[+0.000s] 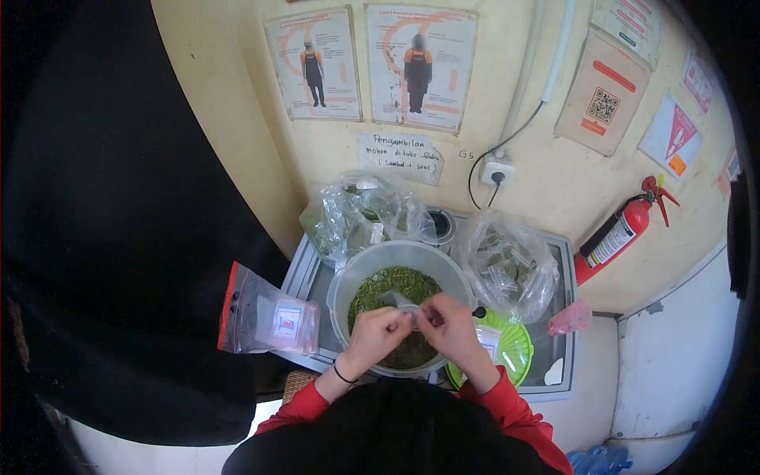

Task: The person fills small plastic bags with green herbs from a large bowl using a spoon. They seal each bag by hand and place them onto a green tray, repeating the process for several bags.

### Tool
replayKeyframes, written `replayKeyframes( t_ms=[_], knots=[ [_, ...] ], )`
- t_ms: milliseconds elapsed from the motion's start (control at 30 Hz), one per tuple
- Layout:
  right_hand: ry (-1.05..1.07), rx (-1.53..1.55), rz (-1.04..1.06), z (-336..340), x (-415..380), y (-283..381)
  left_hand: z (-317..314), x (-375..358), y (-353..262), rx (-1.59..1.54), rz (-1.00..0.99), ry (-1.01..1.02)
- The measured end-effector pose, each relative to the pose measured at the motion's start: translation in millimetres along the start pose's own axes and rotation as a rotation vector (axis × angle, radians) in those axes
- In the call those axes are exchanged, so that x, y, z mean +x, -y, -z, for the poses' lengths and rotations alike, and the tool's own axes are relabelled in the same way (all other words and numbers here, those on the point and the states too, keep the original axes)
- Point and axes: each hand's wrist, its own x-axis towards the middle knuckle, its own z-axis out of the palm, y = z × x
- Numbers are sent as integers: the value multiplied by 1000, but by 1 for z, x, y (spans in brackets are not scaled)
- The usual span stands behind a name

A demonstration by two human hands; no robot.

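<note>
My left hand [376, 336] and my right hand [450, 328] are close together above a large translucent tub [340, 297]. Their fingers pinch the top of a small clear plastic bag [402, 300], whose contents I cannot make out. Below them, chopped green stuff [396, 281] lies in the tub. To the left of the tub is a clear pouch [261, 309] with a red edge, holding a stack of small clear bags with a printed label. A bright green lid [518, 352] lies at the right, partly behind my right forearm.
Behind the tub, large clear bags stand at left [360, 210] and right [507, 265], with small green-filled packets inside. A pink cup [570, 317] rests at the right edge of the glass-topped surface [554, 348]. A fire extinguisher [621, 233] is mounted near the wall.
</note>
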Motion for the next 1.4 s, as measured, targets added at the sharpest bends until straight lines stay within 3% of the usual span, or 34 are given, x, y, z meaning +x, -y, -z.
replayKeyframes(
  t_ms=[67, 100, 200, 300, 367, 400, 433, 467, 500, 600, 700, 800, 967, 1067, 1267, 1400],
  knots=[
    [6, -122, 102, -5, 2, 6, -1, 2, 1, -55, 110, -69],
    [13, -107, 54, -7, 2, 2, 4, 0, 1, -64, 108, -12],
    [51, 2, -87, -11, 1, -12, 2, 2, -1, 110, 239, -144],
    [160, 234, -182, -5, 7, -11, 6, 13, -9, 104, -256, -226],
    [285, 400, -202, -2, 10, -3, 15, 18, -15, 220, -175, -59],
    [224, 336, -168, -1, 13, 2, 19, 16, -15, 278, -132, 25],
    [165, 272, -133, 1, 16, 8, 18, 11, 2, 327, -158, -27],
    [106, 209, -99, 1, 20, 10, 18, 5, 15, 174, -63, -104],
    [-22, -316, 307, -1, 25, -8, 20, 2, 24, 23, 28, -184],
    [443, -866, 322, -4, 4, -49, 25, 1, 24, -390, 215, -297],
    [762, -756, 86, -22, -4, -64, 18, -3, 53, -673, 247, -273],
    [621, -754, 72, -51, -5, -51, 22, 6, 32, -626, 243, -310],
    [994, -499, 211, -56, -14, -27, 22, 3, 34, -576, 264, -370],
    [986, -350, 261, -38, -17, -25, 23, 2, 37, -536, 279, -406],
    [936, 134, -44, 3, 4, -47, 22, 1, 46, -479, 206, -462],
    [919, 127, -271, 16, 17, -50, 22, 2, 40, -569, 165, -548]
  ],
)
